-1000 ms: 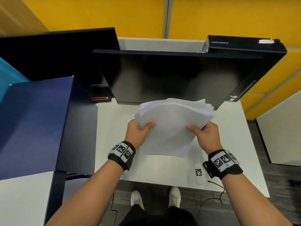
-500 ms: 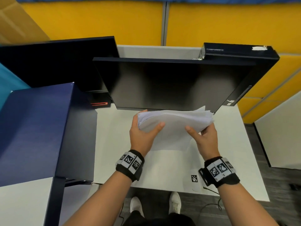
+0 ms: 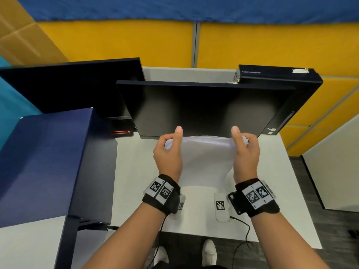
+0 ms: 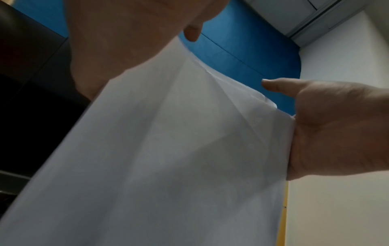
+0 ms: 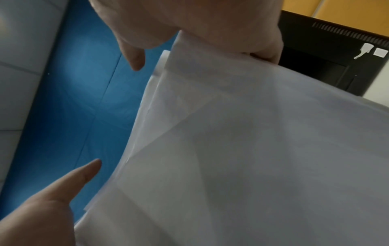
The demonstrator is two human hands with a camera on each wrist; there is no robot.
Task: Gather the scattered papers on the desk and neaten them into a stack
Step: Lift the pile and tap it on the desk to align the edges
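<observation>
left hand (image 3: pixel 168 154) and right hand (image 3: pixel 245 153) grip papers (image 3: pixel 204 164) upright between them; uneven sheets may slip, bottom edges crumpling on surface (image 3: pixel 136 181).

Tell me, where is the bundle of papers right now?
In the head view, the papers stand between the left hand and right hand, before the monitor.

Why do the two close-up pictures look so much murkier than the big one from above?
Head view: bright, evenly lit, sharp, edges bowed by the wide lens. Left wrist view: papers fill it, dim, grey, soft. Right wrist view: the same, with the thumb blurred.
</observation>
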